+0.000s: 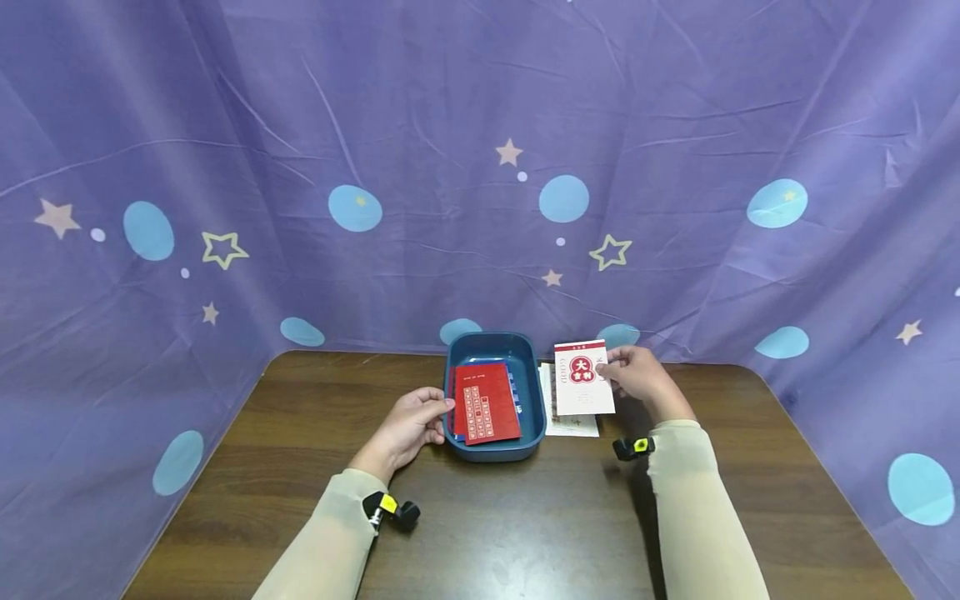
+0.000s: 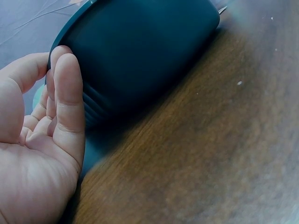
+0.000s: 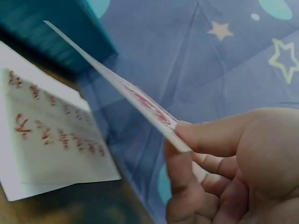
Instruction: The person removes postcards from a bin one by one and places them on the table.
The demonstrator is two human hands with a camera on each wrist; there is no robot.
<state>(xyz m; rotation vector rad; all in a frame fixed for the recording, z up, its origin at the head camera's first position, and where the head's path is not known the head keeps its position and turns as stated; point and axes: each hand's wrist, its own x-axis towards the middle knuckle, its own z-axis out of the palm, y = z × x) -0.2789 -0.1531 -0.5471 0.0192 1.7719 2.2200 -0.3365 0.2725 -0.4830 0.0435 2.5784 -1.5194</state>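
Observation:
A dark blue tray (image 1: pixel 495 452) stands on the table with a red envelope (image 1: pixel 487 387) lying in it over blue and red paper pieces. My left hand (image 1: pixel 412 421) grips the tray's left side; in the left wrist view its thumb and fingers (image 2: pixel 69 88) meet at the rim. My right hand (image 1: pixel 641 375) pinches a white card (image 1: pixel 581 396) with red print by its right edge, thumb on the printed face. That card hovers tilted over white papers (image 1: pixel 573 427) beside the tray. Reddish-brown writing marks these papers (image 3: pixel 65 158) in the right wrist view.
The brown wooden table (image 1: pixel 487 525) reaches back to a purple curtain (image 1: pixel 450 125) with stars and blue spots. The curtain hangs close behind the tray and also along both sides.

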